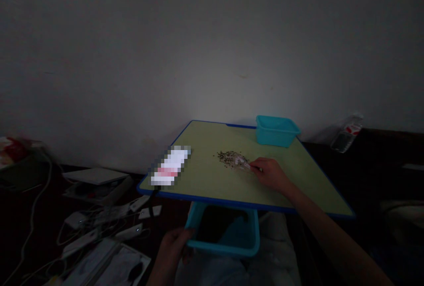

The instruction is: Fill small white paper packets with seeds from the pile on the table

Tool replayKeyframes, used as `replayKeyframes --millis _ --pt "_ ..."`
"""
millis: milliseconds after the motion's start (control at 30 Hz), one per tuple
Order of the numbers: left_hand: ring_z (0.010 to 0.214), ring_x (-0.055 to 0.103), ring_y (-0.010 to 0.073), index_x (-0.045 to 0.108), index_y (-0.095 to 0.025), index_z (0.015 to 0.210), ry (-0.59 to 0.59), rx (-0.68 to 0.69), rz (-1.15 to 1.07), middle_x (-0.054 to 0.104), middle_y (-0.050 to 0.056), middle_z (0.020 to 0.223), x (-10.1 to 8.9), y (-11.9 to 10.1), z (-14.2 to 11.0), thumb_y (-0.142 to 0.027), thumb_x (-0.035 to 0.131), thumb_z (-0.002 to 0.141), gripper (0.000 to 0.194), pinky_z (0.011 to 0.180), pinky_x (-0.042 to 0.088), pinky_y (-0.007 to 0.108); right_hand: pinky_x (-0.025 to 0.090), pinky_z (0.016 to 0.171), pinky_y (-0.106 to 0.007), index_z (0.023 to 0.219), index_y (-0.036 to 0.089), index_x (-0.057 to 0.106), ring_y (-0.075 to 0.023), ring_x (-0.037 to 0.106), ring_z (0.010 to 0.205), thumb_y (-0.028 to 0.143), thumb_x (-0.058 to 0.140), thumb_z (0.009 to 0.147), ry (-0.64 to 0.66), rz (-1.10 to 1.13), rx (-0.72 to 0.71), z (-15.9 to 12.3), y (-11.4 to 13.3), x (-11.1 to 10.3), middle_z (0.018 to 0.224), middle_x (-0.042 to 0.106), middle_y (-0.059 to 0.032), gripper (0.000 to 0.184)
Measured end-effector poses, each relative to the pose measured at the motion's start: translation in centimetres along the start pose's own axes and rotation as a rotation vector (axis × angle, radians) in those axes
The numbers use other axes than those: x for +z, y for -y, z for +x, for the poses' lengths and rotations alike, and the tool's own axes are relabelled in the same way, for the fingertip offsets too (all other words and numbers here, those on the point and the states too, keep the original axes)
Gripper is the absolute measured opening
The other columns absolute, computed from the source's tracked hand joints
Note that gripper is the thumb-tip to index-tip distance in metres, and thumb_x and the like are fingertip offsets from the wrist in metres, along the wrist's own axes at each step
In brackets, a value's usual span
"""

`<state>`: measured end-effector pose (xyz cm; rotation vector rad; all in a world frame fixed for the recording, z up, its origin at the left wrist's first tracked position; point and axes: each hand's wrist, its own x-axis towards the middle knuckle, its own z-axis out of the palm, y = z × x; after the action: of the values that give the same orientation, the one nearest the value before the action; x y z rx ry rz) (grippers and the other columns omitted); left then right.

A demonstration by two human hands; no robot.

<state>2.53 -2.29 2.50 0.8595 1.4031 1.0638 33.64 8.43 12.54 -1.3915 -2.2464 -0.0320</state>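
Note:
My left hand [175,242] is closed round the left rim of a turquoise plastic basin [228,250], which sits at my lap below the table's front edge. Dark loose material [217,222] covers part of the basin's bottom. Over the table, my right hand [269,172] pinches a small tool with a pale, see-through end [242,162]; its exact kind is hard to make out in the dim light. That end rests among scattered small dark grains [227,158] on the pale yellow-green tabletop [205,184].
A second turquoise basin [277,136] stands at the table's back right corner, near the wall. On the left of the table lies a bright, pixelated phone-like screen [170,167]. Chargers and cables [109,215] clutter the floor at left. A plastic packet [347,136] is at far right.

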Motion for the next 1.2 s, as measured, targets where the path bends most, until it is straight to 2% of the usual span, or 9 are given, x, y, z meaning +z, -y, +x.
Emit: replayKeyframes --millis 433,767,933,1200 --pt "0.022 0.032 0.0077 0.05 -0.019 0.038 0.003 -0.011 0.005 0.039 -0.006 0.024 -0.2 0.6 0.5 -0.039 0.062 0.063 0.034 0.029 0.02 0.02 0.042 0.072 -0.024 0.094 0.019 0.069 -0.0148 0.061 0.076 0.018 0.047 0.084 -0.01 -0.014 0.011 -0.1 0.4 0.2 0.086 0.068 -0.005 0.024" --pt "0.024 0.033 0.0072 0.051 -0.019 0.04 0.022 0.013 -0.001 0.042 -0.006 0.025 -0.2 0.5 0.2 -0.037 0.062 0.065 0.033 0.03 0.021 0.019 0.041 0.071 -0.025 0.092 0.019 0.069 -0.0154 0.06 0.076 0.02 0.047 0.085 0.006 -0.065 0.009 0.5 0.9 0.1 0.084 0.067 -0.0053 0.023" --pt "0.024 0.034 0.0079 0.05 -0.019 0.038 0.018 -0.018 0.035 0.042 -0.005 0.025 -0.1 0.2 0.1 -0.04 0.061 0.066 0.037 0.03 0.02 0.02 0.041 0.071 -0.024 0.093 0.02 0.069 -0.015 0.06 0.076 0.02 0.047 0.085 0.038 -0.044 -0.009 0.9 1.0 0.2 0.085 0.067 -0.0052 0.023" --pt "0.023 0.035 0.0078 0.051 -0.018 0.039 0.006 -0.004 0.012 0.044 -0.005 0.026 -0.2 0.8 0.5 -0.039 0.062 0.064 0.034 0.03 0.02 0.02 0.041 0.072 -0.024 0.095 0.019 0.068 -0.0151 0.06 0.078 0.021 0.047 0.085 0.042 -0.049 -0.016 1.2 1.0 0.5 0.087 0.067 -0.0054 0.024"
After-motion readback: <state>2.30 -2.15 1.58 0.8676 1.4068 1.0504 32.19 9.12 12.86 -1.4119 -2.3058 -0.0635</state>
